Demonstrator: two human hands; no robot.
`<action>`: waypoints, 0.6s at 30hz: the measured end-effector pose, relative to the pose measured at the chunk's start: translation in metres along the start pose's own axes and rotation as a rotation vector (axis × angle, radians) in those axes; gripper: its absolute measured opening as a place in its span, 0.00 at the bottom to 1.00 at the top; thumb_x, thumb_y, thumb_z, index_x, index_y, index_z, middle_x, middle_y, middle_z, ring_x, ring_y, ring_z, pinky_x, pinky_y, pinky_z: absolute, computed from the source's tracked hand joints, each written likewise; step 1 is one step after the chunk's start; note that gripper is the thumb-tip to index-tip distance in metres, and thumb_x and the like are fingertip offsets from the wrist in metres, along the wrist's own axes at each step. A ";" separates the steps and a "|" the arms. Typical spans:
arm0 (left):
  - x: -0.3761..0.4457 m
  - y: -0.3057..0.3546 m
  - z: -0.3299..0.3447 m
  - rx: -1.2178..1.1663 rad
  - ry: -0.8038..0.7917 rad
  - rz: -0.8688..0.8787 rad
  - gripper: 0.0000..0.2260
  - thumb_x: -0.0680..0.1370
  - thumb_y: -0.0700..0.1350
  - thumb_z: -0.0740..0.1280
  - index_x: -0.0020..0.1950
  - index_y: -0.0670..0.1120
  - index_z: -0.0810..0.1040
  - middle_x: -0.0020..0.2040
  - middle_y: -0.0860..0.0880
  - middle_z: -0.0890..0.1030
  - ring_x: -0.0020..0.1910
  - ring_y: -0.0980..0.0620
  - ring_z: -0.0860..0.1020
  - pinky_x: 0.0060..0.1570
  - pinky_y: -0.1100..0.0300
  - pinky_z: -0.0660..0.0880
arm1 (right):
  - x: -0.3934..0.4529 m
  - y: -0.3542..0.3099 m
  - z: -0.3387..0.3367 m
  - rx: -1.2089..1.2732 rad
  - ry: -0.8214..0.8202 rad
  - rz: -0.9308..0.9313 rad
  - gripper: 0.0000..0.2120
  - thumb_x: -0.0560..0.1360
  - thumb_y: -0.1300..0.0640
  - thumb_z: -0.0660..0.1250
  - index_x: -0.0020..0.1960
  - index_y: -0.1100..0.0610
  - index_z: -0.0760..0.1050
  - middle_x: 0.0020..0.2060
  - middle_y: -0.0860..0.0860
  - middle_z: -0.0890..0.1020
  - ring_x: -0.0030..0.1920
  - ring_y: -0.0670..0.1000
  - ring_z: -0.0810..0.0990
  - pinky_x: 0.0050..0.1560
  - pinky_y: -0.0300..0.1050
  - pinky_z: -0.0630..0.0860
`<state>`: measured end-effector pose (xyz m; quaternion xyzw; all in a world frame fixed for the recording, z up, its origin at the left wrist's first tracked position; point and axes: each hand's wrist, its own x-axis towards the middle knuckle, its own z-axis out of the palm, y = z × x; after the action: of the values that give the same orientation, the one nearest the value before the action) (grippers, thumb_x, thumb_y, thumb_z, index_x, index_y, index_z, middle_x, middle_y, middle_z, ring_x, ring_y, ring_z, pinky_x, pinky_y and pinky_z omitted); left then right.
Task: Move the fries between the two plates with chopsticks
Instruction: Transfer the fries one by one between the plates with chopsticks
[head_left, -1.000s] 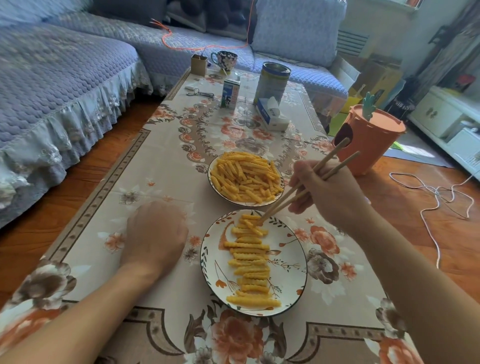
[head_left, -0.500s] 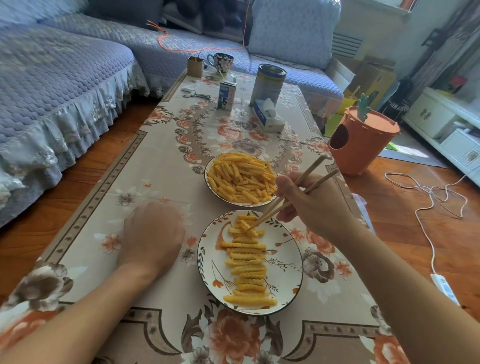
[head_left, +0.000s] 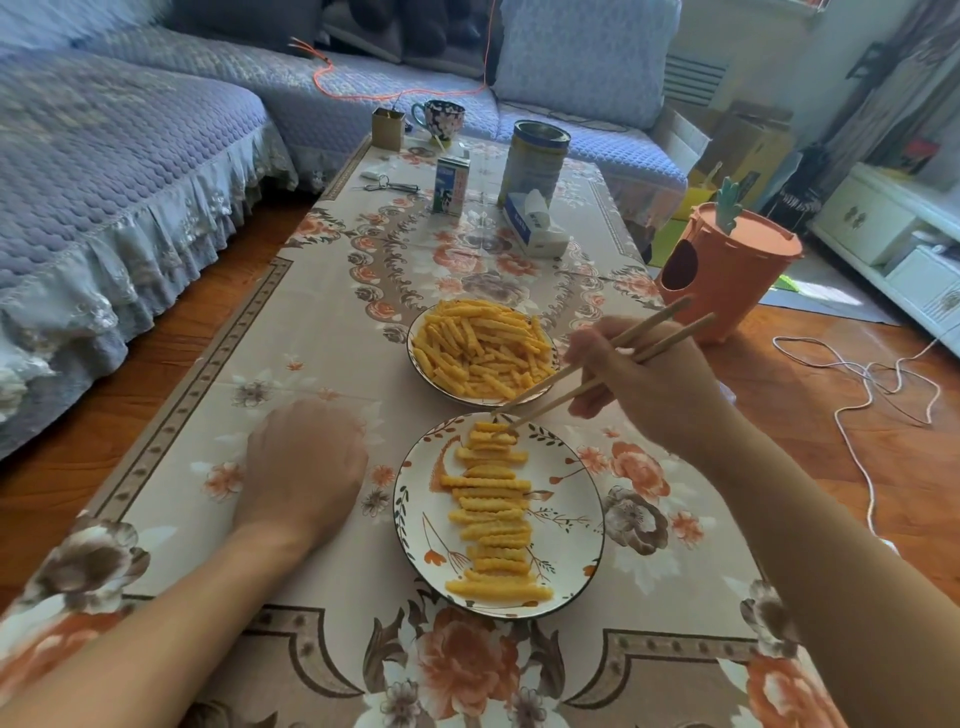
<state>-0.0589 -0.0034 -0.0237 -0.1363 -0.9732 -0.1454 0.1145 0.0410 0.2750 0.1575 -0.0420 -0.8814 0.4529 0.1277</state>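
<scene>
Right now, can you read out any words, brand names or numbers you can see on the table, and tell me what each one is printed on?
None can be read.
Milk carton: blue and white print with a cow picture, lettering too blurred.
Tissue pack: dark marks on its blue side, too small.
Tall tin: no label text can be made out.
Small brown box: no print shows.

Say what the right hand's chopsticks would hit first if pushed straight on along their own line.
Probably the top fry of the row on the near plate. The right hand aims the chopsticks down-left, tips at or just above it; contact is unclear.
</scene>
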 end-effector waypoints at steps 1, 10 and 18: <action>0.000 0.001 0.000 0.004 -0.004 0.000 0.17 0.77 0.55 0.56 0.58 0.50 0.78 0.58 0.45 0.77 0.58 0.42 0.71 0.59 0.44 0.70 | 0.005 0.003 -0.004 0.045 0.048 0.002 0.13 0.82 0.54 0.65 0.47 0.62 0.80 0.30 0.52 0.83 0.31 0.56 0.86 0.33 0.48 0.84; -0.002 0.003 -0.004 0.013 -0.038 -0.023 0.19 0.77 0.56 0.55 0.59 0.50 0.78 0.59 0.46 0.77 0.59 0.43 0.73 0.59 0.45 0.72 | 0.038 0.039 0.021 0.080 0.173 0.070 0.12 0.82 0.53 0.67 0.44 0.58 0.81 0.34 0.59 0.84 0.29 0.53 0.85 0.30 0.40 0.80; -0.001 0.004 -0.005 0.031 -0.041 -0.025 0.18 0.77 0.55 0.55 0.59 0.50 0.78 0.58 0.45 0.77 0.57 0.43 0.73 0.57 0.46 0.72 | 0.027 0.035 -0.003 0.142 0.233 0.023 0.12 0.82 0.53 0.66 0.44 0.59 0.80 0.32 0.56 0.83 0.29 0.56 0.85 0.30 0.45 0.82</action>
<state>-0.0553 -0.0013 -0.0178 -0.1253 -0.9791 -0.1290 0.0947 0.0142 0.3026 0.1357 -0.0954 -0.8257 0.5077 0.2269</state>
